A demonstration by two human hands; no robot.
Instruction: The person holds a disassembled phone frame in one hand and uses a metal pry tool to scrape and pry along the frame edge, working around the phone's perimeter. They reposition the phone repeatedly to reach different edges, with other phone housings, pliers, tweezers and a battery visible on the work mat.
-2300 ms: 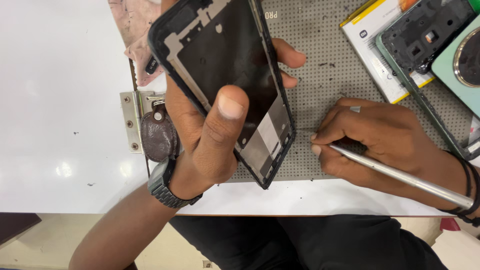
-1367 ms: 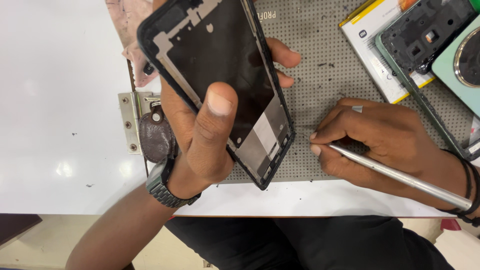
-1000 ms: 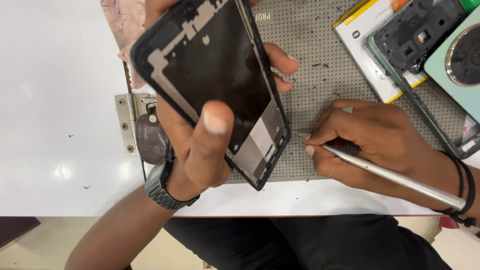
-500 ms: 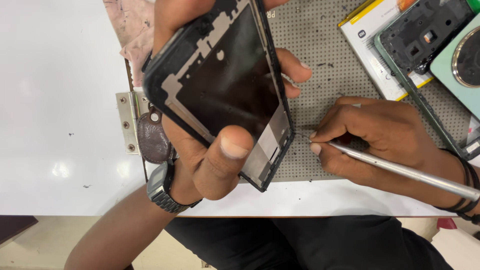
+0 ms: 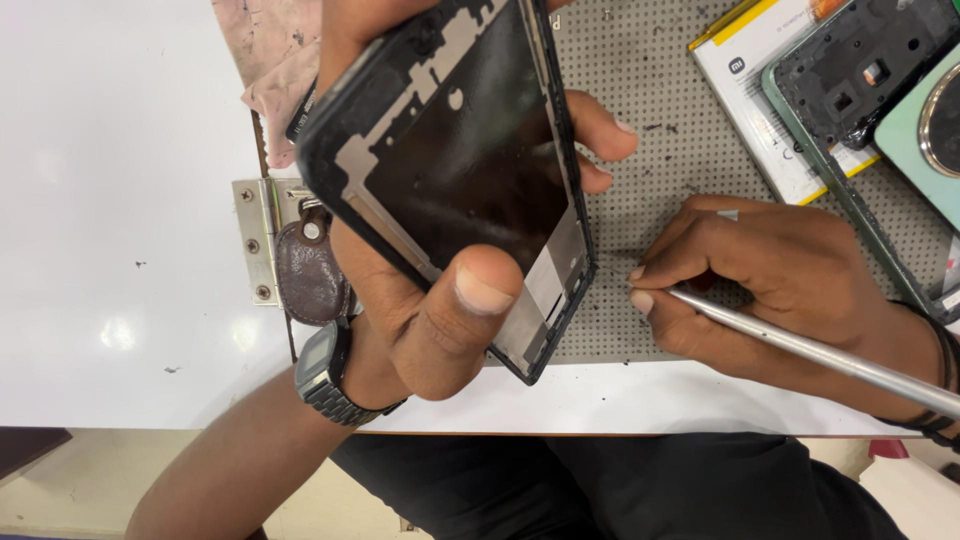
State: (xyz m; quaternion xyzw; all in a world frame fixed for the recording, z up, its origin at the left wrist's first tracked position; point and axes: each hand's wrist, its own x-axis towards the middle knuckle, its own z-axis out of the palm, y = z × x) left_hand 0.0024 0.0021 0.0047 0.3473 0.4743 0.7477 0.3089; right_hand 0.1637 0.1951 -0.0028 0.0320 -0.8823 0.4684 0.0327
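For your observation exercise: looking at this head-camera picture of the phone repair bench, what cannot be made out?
- Head view: the tool's working tip, hidden behind the right hand's fingers.
- The phone frame's top end, cut off by the upper edge.
- The green phone back, cut off at the right edge.
- The mat under the frame, covered by the left hand.

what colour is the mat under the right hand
Grey, dotted with small holes: the mat under the right hand, seen in the head view.
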